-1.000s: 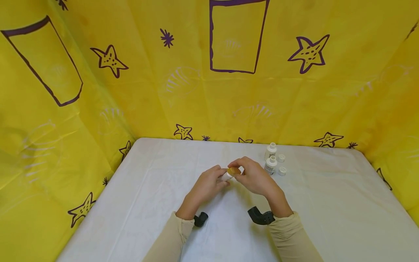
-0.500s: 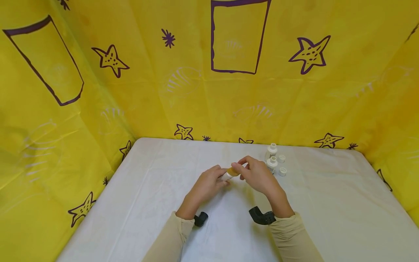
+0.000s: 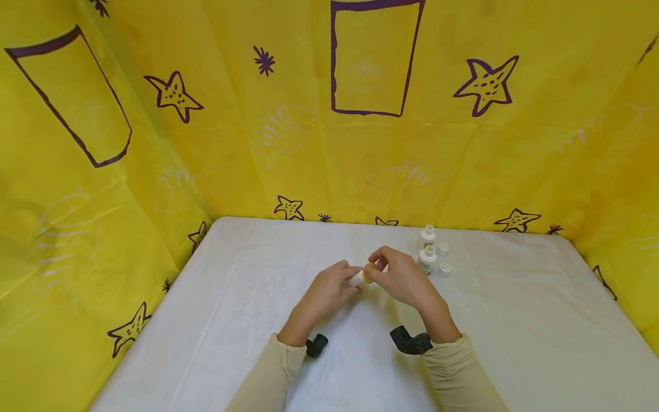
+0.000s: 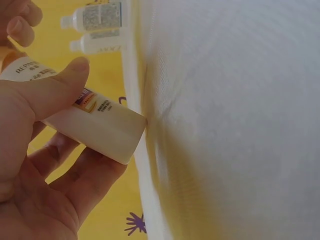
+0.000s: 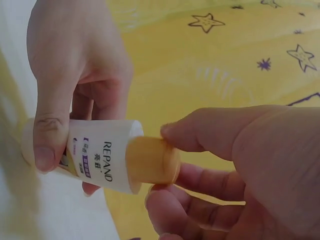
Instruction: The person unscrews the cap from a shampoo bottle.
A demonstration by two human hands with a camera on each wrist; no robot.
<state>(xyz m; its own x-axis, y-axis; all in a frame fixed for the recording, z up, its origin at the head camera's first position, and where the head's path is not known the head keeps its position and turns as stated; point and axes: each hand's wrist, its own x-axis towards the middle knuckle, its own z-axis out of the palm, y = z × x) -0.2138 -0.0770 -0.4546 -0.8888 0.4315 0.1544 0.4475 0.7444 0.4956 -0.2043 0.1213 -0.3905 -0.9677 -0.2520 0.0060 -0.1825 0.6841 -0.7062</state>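
Observation:
My left hand (image 3: 326, 289) grips a small white bottle (image 5: 100, 155) marked REPAND, thumb across its label and fingers beneath. The bottle (image 4: 107, 132) is tilted and held above the table. Its orange cap (image 5: 152, 160) sits at the bottle's end. My right hand (image 3: 404, 277) pinches this cap between thumb and fingers, as the right wrist view shows. In the head view, the right fingers hide part of the cap. Only some fingertips of the right hand (image 4: 22, 25) enter the left wrist view.
Two white bottles with open necks, a rear bottle (image 3: 426, 236) and a front bottle (image 3: 427, 261), stand upright beyond my right hand. Two white caps, one behind (image 3: 443, 249) and one in front (image 3: 444, 269), lie beside them. Yellow patterned cloth (image 3: 288, 149) surrounds the white-covered table (image 3: 247, 320).
The right fingers have shifted their hold on the orange cap and now cover more of it. The left hand and its bottle have stayed nearly still.

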